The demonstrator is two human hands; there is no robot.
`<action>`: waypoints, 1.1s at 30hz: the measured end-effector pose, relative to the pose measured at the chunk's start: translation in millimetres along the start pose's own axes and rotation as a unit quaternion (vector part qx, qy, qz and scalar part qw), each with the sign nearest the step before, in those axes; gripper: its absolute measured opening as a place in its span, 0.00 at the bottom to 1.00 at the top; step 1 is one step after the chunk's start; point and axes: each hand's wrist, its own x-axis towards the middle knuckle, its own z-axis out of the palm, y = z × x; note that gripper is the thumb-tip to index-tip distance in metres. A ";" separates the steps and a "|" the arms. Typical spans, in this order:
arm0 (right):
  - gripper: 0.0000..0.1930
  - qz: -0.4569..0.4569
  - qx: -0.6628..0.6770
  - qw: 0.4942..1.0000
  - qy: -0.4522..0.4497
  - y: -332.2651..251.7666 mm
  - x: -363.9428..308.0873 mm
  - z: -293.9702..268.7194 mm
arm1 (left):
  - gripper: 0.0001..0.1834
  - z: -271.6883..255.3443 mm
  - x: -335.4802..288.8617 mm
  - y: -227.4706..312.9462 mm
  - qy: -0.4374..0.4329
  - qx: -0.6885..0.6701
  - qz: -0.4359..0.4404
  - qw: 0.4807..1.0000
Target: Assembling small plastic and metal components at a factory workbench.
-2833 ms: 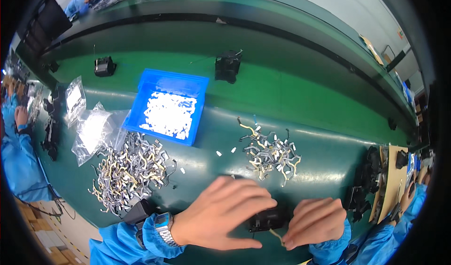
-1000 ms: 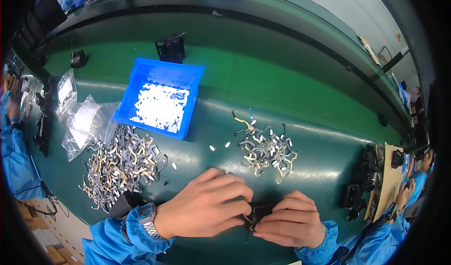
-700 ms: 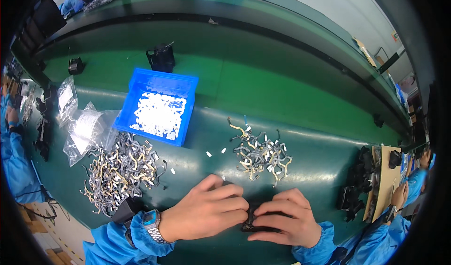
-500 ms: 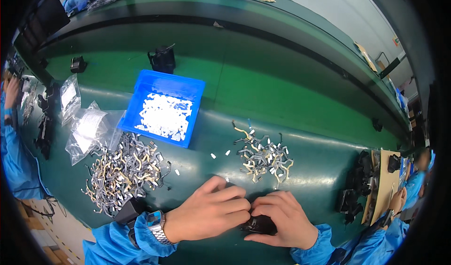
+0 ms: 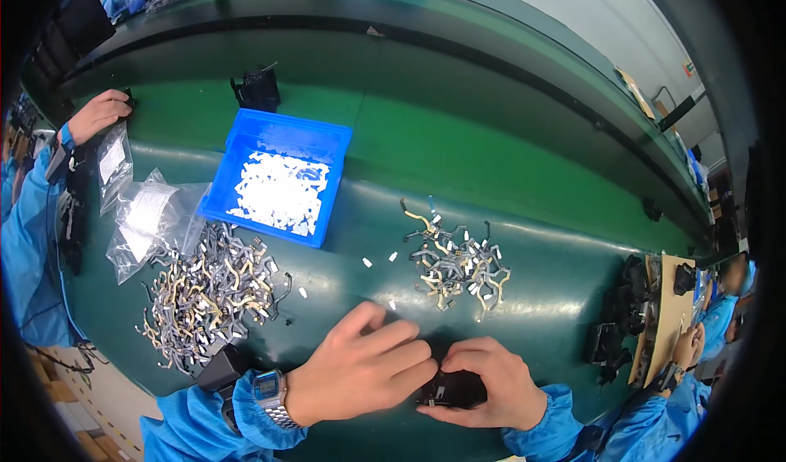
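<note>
A small black plastic part (image 5: pixel 458 390) sits in my right hand (image 5: pixel 503 387), its thumb and fingers wrapped round the sides. Against the part's left edge, the curled fingertips of my left hand (image 5: pixel 360 368) press together; whatever they pinch is hidden behind them. Ahead of both hands is a small pile of short grey and cream wire pieces with white connectors (image 5: pixel 460 265). A bigger heap of similar wire pieces (image 5: pixel 209 298) lies left of my left wrist. Several loose white connectors (image 5: pixel 367 262) are scattered on the green table (image 5: pixel 344 286) between the piles.
A blue bin (image 5: pixel 340 155) holds many small white pieces. Clear plastic bags (image 5: pixel 151 216) lie beside it, and a black part (image 5: pixel 258 89) stands behind. A co-worker's hand (image 5: pixel 100 114) reaches in at far left. Black parts (image 5: pixel 610 347) and cardboard (image 5: pixel 667 314) lie at right, near another person.
The co-worker's hand at left has reached forward onto a black part at the far edge. The view has shifted slightly. My hands keep nearly the same hold, with the black part turned a little.
</note>
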 end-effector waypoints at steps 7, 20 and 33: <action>0.29 -0.066 -0.032 0.996 -0.044 13.2 11.5 -15.1 | 0.09 1.6 1.8 -7.7 0.034 -0.045 -0.042 0.998; 0.15 -0.066 -0.080 0.994 -0.020 6.4 6.8 -29.5 | 0.13 -3.1 2.5 -9.0 -0.007 -0.175 -0.018 0.984; 0.10 -0.101 -0.134 0.985 0.039 6.1 5.4 -18.9 | 0.12 1.5 3.1 -11.2 0.013 -0.226 0.002 0.974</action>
